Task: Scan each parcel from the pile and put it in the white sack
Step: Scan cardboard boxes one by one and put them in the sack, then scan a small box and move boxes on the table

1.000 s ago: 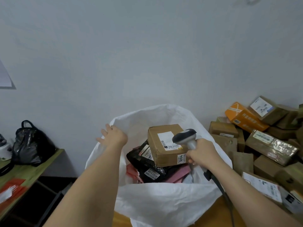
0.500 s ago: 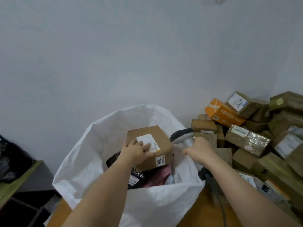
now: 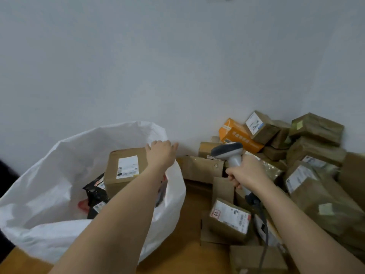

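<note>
The left hand (image 3: pixel 161 153) hovers over the white sack's (image 3: pixel 49 186) far rim at 12 o'clock, fingers loose, holding nothing. The brown parcel (image 3: pixel 126 167) sits inside. The right hand (image 3: pixel 246 173) grips the scanner (image 3: pixel 230 153), ready for the pile (image 3: pixel 308 175) at 3 o'clock.

One white sack (image 3: pixel 49 184) stood open on the floor (image 3: pixel 187 258), against the wall. In it showed one brown box (image 3: pixel 126 169) on top, at least one black bag (image 3: pixel 96 192) beneath it, and a bit of something red (image 3: pixel 83 204); more could not be counted. One scanner (image 3: pixel 229 153) was in view, with one cable (image 3: pixel 263 234). Two hands were in view, left (image 3: pixel 161 153) and right (image 3: pixel 245 173). The pile (image 3: pixel 308 175) by the right edge of the floor held one orange box (image 3: pixel 237 135) and well over a dozen brown boxes; overlap and blur kept the exact number from being told.
</note>
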